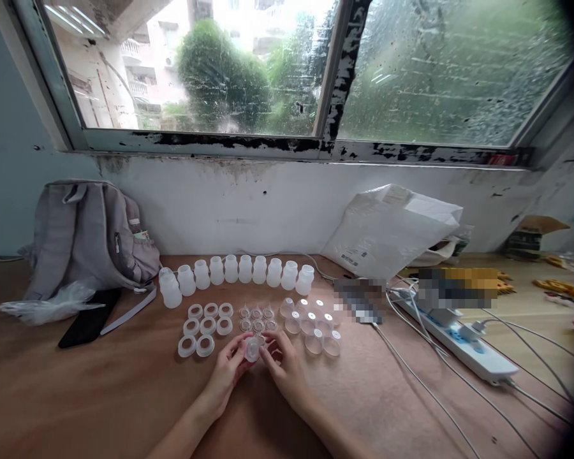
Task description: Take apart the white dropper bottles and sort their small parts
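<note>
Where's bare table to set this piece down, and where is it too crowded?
Bare: the near-left table between the black phone and the left hand; also the strip from the right hand to the white cable. Crowded: rings, caps and bottles beyond the clear piece both hands hold, and around the power strip.

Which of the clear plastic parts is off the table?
The small round part, pinched between the left hand and right hand at front centre. The rings, caps and bottles all sit on the table.

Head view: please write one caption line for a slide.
The left hand and right hand together hold a small clear part at a table lined with bottles, rings and caps.
</note>
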Motion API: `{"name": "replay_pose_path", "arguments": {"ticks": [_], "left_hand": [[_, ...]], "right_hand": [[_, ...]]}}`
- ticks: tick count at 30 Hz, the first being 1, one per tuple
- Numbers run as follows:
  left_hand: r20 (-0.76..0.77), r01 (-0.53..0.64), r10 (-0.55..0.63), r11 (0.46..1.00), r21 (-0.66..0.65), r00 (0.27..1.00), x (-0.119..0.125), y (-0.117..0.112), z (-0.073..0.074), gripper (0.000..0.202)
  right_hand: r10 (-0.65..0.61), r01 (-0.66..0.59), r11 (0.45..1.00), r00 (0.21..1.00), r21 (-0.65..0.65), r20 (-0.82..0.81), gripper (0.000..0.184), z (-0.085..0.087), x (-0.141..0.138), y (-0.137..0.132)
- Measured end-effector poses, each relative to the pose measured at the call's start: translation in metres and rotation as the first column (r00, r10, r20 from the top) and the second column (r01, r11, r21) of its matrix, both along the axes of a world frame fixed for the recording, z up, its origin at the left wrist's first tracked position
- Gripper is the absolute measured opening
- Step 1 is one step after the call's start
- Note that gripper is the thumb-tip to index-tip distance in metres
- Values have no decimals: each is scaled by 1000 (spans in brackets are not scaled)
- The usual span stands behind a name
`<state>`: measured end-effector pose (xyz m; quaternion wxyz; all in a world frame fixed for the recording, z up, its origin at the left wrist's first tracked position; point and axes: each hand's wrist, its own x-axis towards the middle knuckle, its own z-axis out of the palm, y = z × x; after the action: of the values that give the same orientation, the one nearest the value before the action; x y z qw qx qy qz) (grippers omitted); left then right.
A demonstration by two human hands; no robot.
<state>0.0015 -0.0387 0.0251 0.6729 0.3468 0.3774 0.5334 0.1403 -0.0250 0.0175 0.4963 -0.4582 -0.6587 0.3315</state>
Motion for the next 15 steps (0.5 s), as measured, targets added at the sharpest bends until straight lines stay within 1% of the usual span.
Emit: {"name": "replay_pose_path", "arguments": {"ticks": [2, 5, 7, 9, 12, 15], "left_hand": [[40, 35, -35, 999, -17, 999, 1, -1, 0, 37], [17, 31, -31, 999, -28, 999, 2, -2, 0, 36], [-57, 1, -2, 1000, -11, 998, 1, -1, 0, 36], [-155, -18, 21, 1000, 24, 988, 0, -1, 0, 35], [-286, 20, 15, 993, 118, 958, 0, 1, -4, 33], [-367, 40, 33, 981, 189, 930, 2, 2, -11, 34]], "right_hand": [[61, -62, 996, 998, -59, -15, 20, -1, -1, 2], [135, -146, 977, 988, -155, -77, 23, -2, -3, 2], [142, -167, 965, 981, -200, -133, 24, -3, -4, 2], [121, -163, 961, 974, -225, -189, 24, -5, -4, 2], [102, -165, 955, 963, -245, -251, 25, -8, -4, 5], [118, -190, 950, 953, -249, -279, 26, -8, -1, 8]]}}
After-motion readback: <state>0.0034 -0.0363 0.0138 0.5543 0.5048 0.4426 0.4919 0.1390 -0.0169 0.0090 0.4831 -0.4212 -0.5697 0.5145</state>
